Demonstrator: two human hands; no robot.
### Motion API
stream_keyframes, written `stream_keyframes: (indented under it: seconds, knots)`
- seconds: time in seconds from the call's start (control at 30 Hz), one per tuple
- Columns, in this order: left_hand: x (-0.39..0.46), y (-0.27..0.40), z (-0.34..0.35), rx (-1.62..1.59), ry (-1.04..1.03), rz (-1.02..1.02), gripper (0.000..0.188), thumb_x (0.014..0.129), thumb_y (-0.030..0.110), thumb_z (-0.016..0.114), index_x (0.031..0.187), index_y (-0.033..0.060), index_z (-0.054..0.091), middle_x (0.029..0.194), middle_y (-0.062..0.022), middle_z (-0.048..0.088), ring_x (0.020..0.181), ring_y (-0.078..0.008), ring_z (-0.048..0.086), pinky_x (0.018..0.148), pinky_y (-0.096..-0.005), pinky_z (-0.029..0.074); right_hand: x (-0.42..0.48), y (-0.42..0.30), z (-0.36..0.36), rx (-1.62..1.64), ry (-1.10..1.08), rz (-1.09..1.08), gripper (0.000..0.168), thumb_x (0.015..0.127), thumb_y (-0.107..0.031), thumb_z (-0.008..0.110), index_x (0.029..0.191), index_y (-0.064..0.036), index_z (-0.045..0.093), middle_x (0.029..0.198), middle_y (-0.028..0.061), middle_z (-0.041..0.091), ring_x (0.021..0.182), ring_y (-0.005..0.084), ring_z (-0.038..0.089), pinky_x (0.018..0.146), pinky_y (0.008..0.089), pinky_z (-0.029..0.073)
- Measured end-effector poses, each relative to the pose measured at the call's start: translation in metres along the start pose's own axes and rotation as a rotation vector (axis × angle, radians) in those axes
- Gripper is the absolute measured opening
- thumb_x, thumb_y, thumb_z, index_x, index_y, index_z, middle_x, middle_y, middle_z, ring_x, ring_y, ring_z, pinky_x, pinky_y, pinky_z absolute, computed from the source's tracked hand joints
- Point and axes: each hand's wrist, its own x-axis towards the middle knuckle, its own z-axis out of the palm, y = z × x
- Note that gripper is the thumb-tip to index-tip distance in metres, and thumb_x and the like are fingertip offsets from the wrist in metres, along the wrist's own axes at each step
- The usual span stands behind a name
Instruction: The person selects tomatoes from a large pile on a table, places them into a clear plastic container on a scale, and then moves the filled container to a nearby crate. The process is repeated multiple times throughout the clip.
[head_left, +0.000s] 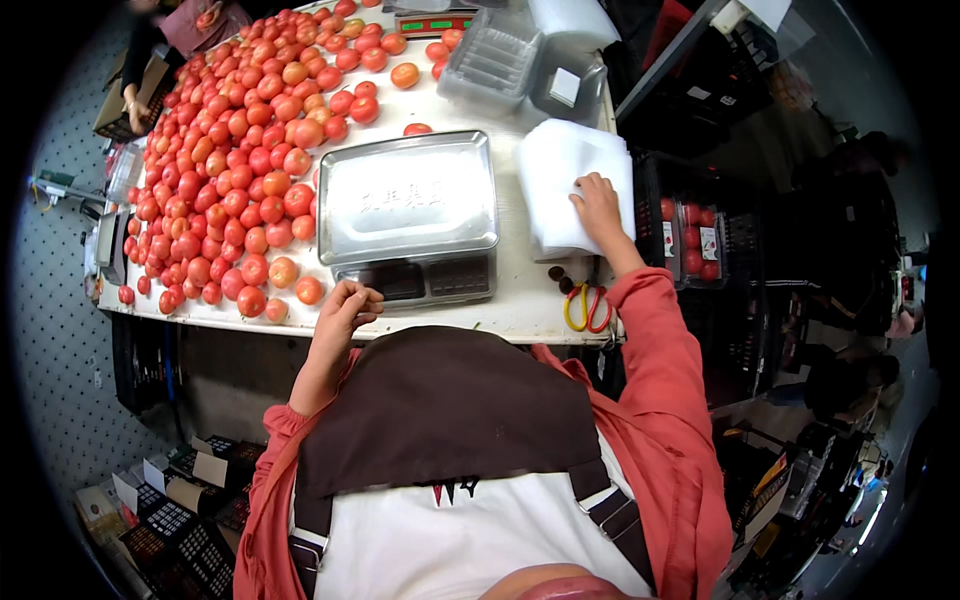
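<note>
My right hand (598, 211) lies on a stack of white translucent sheets (559, 169) at the table's right side, fingers pressing near the right edge. At the front left corner of a digital scale (457, 277), my left hand (350, 306) is loosely curled, with nothing visible in it. The scale carries a bare steel pan (405, 199) with raised characters. A large heap of red tomatoes (232, 150) covers the table to the left of the scale. One tomato (418, 130) sits just behind the pan.
Clear plastic trays (491, 60) are stacked at the back right. Scissors (586, 306) with yellow and red handles lie at the front right edge. Packed tomatoes (700, 240) stand in a dark crate beyond it. At the far left, another person's hand (138, 118) is by a carton (112, 105).
</note>
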Motion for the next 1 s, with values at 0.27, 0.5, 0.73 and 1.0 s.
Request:
stream_keyframes:
  seconds: [0.27,0.5,0.73,1.0]
  knots:
    - [0.067,0.042,0.061,0.099,0.005,0.046,0.016,0.101,0.022,0.053,0.1,0.0066,0.055,0.101,-0.0087,0.067,0.089,-0.0147,0.064,0.079,-0.0283,0.05,0.006,0.016,0.026,0.139,0.088,0.065,0.009,0.087,-0.012,0.065,0.093,-0.007,0.059,0.095,0.0132,0.057,0.091,0.0358,0.055,0.081,0.0465,0.045]
    - [0.276,0.129,0.167,0.911,-0.011,0.802,0.015,0.092,0.017,0.061,0.099,0.0036,0.059,0.098,-0.0105,0.065,0.095,-0.023,0.064,0.083,-0.0368,0.05,0.001,0.016,0.019,0.109,0.111,0.106,0.01,0.089,-0.014,0.063,0.093,-0.009,0.057,0.096,0.0123,0.053,0.093,0.0336,0.053,0.082,0.0452,0.043]
    - [0.418,0.144,0.182,1.924,-0.047,0.599,0.025,0.091,0.026,0.061,0.112,0.0145,0.068,0.105,-0.0095,0.071,0.102,-0.0299,0.066,0.093,-0.0462,0.047,0.004,0.016,0.018,0.174,0.109,0.147,0.01,0.088,-0.013,0.064,0.094,-0.009,0.057,0.095,0.0105,0.053,0.091,0.0318,0.052,0.082,0.0437,0.043]
    - [0.431,0.157,0.185,1.92,-0.133,0.799,0.014,0.09,0.011,0.052,0.099,0.0099,0.064,0.099,-0.0127,0.069,0.095,-0.0323,0.067,0.08,-0.0383,0.053,0.007,0.018,0.018,0.159,0.113,0.15,0.01,0.087,-0.013,0.065,0.093,-0.009,0.058,0.095,0.0094,0.052,0.09,0.0307,0.051,0.081,0.0428,0.042]
